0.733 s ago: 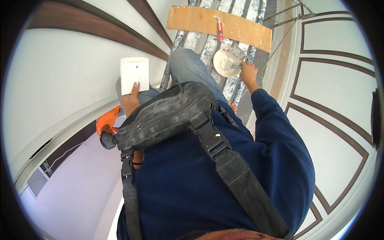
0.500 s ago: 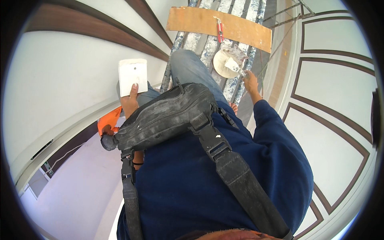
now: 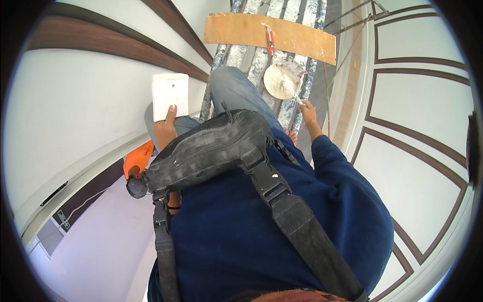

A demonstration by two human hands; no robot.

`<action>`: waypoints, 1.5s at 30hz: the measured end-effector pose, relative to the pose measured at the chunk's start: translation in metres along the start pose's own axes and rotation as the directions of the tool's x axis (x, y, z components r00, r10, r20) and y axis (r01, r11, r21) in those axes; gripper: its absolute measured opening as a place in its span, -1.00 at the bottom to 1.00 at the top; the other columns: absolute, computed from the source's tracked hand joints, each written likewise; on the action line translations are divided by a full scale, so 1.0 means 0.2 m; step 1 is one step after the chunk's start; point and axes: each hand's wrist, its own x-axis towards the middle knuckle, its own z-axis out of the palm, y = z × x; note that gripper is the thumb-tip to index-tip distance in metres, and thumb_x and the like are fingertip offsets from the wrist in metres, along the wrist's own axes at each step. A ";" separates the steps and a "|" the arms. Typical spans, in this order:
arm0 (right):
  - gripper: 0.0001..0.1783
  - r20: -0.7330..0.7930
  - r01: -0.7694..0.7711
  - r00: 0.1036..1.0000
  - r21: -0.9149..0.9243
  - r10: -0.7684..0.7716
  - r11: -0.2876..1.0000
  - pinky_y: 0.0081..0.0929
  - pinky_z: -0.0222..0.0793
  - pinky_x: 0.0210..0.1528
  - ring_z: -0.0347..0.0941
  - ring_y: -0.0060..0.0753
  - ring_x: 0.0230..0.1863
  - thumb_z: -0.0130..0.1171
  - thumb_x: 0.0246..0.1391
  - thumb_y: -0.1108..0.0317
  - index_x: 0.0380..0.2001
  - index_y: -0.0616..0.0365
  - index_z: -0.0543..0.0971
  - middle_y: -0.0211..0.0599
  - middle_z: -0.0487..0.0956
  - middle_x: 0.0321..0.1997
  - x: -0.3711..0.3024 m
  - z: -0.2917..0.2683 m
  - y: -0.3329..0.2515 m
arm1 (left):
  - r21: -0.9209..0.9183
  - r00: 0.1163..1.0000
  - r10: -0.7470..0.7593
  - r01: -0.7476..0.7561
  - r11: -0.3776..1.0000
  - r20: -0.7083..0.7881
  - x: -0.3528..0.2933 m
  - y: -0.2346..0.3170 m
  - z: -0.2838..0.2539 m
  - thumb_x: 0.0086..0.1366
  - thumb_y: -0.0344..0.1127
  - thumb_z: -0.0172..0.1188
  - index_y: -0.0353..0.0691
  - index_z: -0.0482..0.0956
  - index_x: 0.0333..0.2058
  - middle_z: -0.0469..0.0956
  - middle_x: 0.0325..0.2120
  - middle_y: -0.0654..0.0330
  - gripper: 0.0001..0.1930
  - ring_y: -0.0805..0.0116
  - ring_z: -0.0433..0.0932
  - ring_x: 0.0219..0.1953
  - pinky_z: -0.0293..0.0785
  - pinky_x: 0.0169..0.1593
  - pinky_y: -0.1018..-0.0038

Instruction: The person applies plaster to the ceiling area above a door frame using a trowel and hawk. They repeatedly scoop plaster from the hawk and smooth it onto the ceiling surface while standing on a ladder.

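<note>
In my left hand (image 3: 167, 127) is a white, flat, squarish plate (image 3: 170, 95) with a small hole near its top and white smears, my thumb pressed on its face. My right hand (image 3: 309, 115) is closed on the handle end of a putty knife (image 3: 298, 99) coated with white paste. The blade reaches into a round bucket (image 3: 274, 80) of off-white paste and is seen nearly edge-on. Crumpled clear plastic (image 3: 296, 67) lines the bucket's far right rim. The bucket stands on paint-spattered slats just beyond my knee.
Those slats form a narrow scaffold platform (image 3: 258, 65). Across it lies a plywood board (image 3: 226, 30) with a red utility knife (image 3: 270, 41) on top. A white wall (image 3: 90, 95) with dark trim runs close on my left; a panelled wall (image 3: 417, 95) stands right, beyond a lower floor.
The putty knife has turned from showing its broad white face to nearly edge-on in the bucket. My right hand has shifted slightly nearer. My left hand still holds the plate.
</note>
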 end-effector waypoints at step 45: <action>-0.51 0.350 -0.114 0.924 0.633 -0.152 0.765 -0.29 0.18 -0.55 0.27 -0.24 -0.67 -0.17 0.20 -0.07 -0.58 0.06 0.46 -0.29 0.42 -0.64 -0.05 0.21 -0.21 | 0.109 0.997 0.022 -0.030 0.994 0.070 0.03 0.03 -0.02 0.44 -0.09 0.23 -0.51 0.62 -0.03 0.70 -0.23 -0.06 -0.53 0.18 0.60 -0.18 0.47 -0.05 0.31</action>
